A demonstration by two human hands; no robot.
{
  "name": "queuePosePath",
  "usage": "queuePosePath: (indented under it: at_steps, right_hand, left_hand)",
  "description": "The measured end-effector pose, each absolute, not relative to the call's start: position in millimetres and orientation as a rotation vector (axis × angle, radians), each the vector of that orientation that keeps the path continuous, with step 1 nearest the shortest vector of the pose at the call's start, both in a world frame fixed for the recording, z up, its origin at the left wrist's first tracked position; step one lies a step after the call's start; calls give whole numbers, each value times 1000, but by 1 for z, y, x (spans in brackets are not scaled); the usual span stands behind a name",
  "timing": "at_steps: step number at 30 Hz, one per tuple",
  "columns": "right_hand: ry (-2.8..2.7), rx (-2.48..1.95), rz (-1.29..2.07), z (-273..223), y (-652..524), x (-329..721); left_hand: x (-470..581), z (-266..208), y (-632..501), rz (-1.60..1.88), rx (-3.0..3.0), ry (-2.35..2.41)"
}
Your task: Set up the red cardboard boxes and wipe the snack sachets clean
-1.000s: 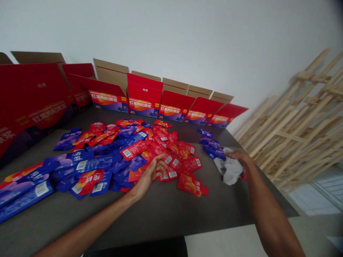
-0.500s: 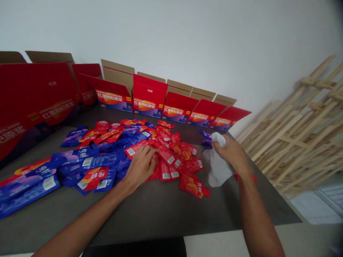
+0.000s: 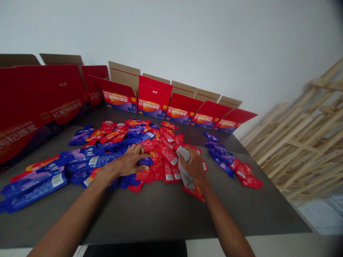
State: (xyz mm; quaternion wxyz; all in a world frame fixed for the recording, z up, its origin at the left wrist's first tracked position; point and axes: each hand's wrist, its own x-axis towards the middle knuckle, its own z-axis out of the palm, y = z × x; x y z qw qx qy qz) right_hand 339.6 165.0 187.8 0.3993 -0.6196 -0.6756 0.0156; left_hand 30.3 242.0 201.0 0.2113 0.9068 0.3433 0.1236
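Observation:
My left hand (image 3: 130,161) rests on the heap of red and blue pouches, its thumb and index finger apart. A blue pouch (image 3: 145,161) lies between those two fingertips, apparently not gripped. At the heap's right side, my right hand (image 3: 194,165) is closed around a crumpled greyish-white cloth (image 3: 185,171), which hangs over several red pouches. One red pouch (image 3: 195,192) sticks out below the cloth near the heap's front edge. Farther right, a short row of blue pouches (image 3: 220,153) runs into a few red pouches (image 3: 246,175) on the dark tabletop (image 3: 160,217).
Open red cartons (image 3: 154,98) with raised flaps line the back of the table along the white wall. Larger red cartons (image 3: 40,103) stand at the left. Long blue pouches (image 3: 34,192) lie at the front left. Wooden racks (image 3: 302,142) stand beyond the right edge.
My right hand has carried the cloth leftward from the right-hand row onto the heap, uncovering that row. My left hand has drawn slightly left, with its thumb and index finger spread apart.

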Motion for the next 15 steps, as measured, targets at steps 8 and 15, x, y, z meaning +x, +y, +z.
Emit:
queuePosePath:
  at_steps: [8, 15]
  right_hand:
    - [-1711, -1539, 54, 176, 165, 339]
    - [-1713, -1504, 67, 175, 161, 337]
  left_hand:
    - [26, 203, 238, 314, 2471, 904]
    - [35, 205, 240, 454, 2525, 923]
